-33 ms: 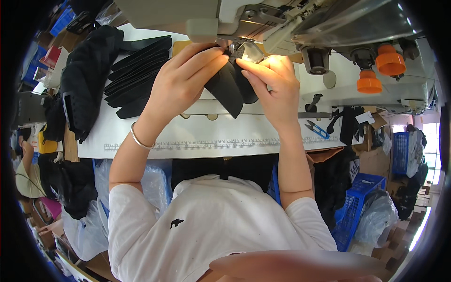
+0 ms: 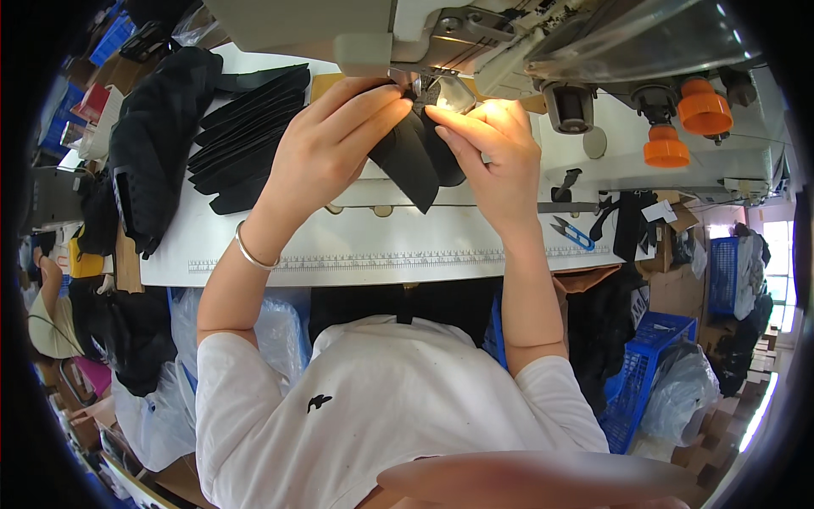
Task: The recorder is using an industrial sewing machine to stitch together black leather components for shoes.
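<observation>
In the head view, both hands meet under the head of a sewing machine (image 2: 305, 34), at a black piece (image 2: 407, 165) that hangs between them, its pointed end toward the wearer. The left hand (image 2: 331, 140) lies with its fingers close together and nearly straight, tips on the piece beside the needle area; its thumb is hidden, so I cannot tell whether it pinches. The right hand (image 2: 500, 148) has thumb and forefinger almost together, seemingly pinching the piece's other side, the remaining fingers curled. To work well here, I would guide the layers with light, even pressure, line up their edges just ahead of the needle, and leave the feeding to the machine — fingertips are very near the metal parts, so they should stay to the sides. Left of the left hand, a fanned stack of black pieces (image 2: 250, 140) lies on the white desk (image 2: 424, 236), with a black bundle (image 2: 161, 136) beyond it. Nearer the body than the hands runs a ruler strip (image 2: 356, 260); blue-handled snips (image 2: 577, 236) lie right of the right wrist. Further out to the right stand a blue crate (image 2: 632, 365) and a clear plastic bag (image 2: 682, 394).
</observation>
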{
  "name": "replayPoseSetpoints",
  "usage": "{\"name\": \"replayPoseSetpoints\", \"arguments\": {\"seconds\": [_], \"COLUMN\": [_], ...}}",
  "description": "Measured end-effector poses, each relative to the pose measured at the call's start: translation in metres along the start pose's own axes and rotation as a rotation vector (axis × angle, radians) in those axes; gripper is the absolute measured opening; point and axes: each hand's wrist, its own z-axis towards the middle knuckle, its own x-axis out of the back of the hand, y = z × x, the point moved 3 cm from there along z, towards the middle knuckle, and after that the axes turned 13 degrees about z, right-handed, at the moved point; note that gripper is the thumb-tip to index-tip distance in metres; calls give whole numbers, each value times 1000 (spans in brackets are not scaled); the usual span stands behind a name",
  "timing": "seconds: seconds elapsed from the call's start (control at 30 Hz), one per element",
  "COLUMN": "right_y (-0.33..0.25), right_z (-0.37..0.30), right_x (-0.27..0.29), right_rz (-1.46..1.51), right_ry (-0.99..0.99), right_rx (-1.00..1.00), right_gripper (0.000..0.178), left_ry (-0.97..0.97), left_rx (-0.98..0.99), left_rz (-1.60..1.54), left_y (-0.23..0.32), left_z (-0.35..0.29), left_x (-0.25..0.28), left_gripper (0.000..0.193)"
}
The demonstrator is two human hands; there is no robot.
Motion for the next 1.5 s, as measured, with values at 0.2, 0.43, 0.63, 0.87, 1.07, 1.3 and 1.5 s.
{"name": "replayPoseSetpoints", "arguments": {"seconds": [0.2,0.43,0.63,0.87,1.07,1.3,1.5], "right_y": [2,2,3,3,2,2,3], "right_z": [-1,0,1,2,3,5,9], "right_x": [0,-1,0,1,0,1,4], "right_rz": [-15,-4,9,6,14,14,43], "right_ry": [9,23,20,24,9,25,3], "right_rx": [-2,-6,4,-5,-15,-55,-114], "right_gripper": [26,25,25,25,23,21,20], "left_ry": [-21,-32,-31,-9,1,40,15], "left_rx": [16,11,31,49,69,60,78], "left_rz": [-50,-39,-24,-23,-47,-14,-14], "left_y": [1,0,5,7,5,4,7], "left_z": [2,3,4,4,3,3,5], "left_x": [-1,1,0,0,-1,-4,-3], "left_gripper": [50,50,50,50,50,44,49]}}
